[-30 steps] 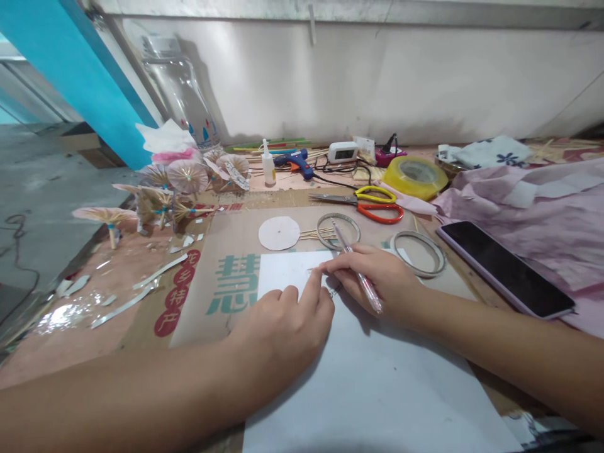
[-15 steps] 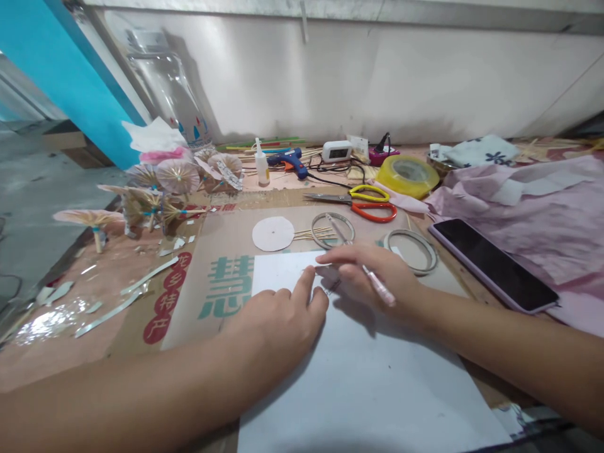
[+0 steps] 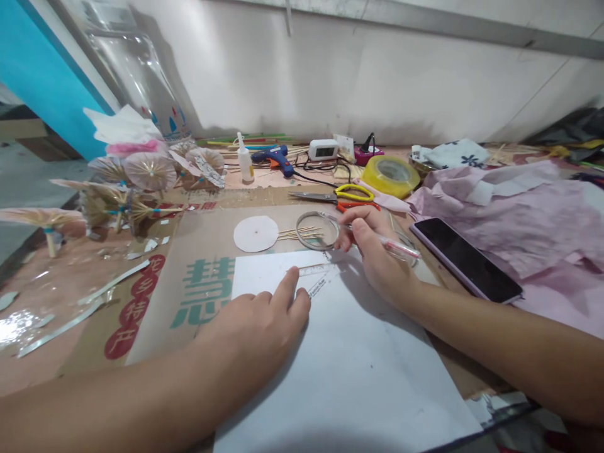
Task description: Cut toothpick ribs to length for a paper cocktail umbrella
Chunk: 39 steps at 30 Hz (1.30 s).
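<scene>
Paper (image 3: 349,371) on cardboard (image 3: 207,229); seemingly stained wall (image 3: 302,75) behind.

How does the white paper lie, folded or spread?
Spread: the white paper lies flat beneath the left hand, with no fold showing.

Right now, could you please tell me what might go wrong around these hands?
The right hand, holding a pen, is close to the grey ring and could knock it across the thin wooden sticks. It might also nudge the yellow-and-orange-handled scissors just beyond. If the left hand slips, the white paper beneath it could shift.
</scene>
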Tool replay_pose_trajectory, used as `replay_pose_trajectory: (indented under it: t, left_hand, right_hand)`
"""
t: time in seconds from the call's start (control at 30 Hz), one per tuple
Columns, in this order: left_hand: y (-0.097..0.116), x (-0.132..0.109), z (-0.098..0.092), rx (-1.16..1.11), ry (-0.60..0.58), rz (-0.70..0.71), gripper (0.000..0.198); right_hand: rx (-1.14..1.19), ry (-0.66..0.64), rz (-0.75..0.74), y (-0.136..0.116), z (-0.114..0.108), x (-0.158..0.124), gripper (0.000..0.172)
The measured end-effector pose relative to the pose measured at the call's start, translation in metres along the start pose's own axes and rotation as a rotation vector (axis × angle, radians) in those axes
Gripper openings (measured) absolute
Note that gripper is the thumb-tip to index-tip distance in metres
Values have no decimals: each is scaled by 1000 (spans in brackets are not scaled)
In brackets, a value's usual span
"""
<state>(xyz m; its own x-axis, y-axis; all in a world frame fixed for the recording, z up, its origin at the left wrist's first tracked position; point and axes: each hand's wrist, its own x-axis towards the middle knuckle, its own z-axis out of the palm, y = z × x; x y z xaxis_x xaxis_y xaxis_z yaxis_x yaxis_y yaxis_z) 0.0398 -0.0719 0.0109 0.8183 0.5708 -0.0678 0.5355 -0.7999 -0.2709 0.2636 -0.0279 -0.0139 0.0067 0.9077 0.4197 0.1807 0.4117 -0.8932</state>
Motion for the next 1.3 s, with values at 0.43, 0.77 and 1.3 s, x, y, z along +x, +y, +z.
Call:
replay_pose_trajectory:
  t: [0.43, 0.77, 1.3]
  left_hand:
    - [-1, 0, -3, 3, -30, 8, 45]
    - [-2, 2, -9, 4, -81, 14, 44]
    - [-1, 4, -8, 3, -155, 4, 52]
  right_hand:
    - [183, -72, 87, -1, 5, -5, 27]
    - [195, -68, 127, 1, 5, -5, 28]
    - [233, -112, 107, -2, 5, -7, 23]
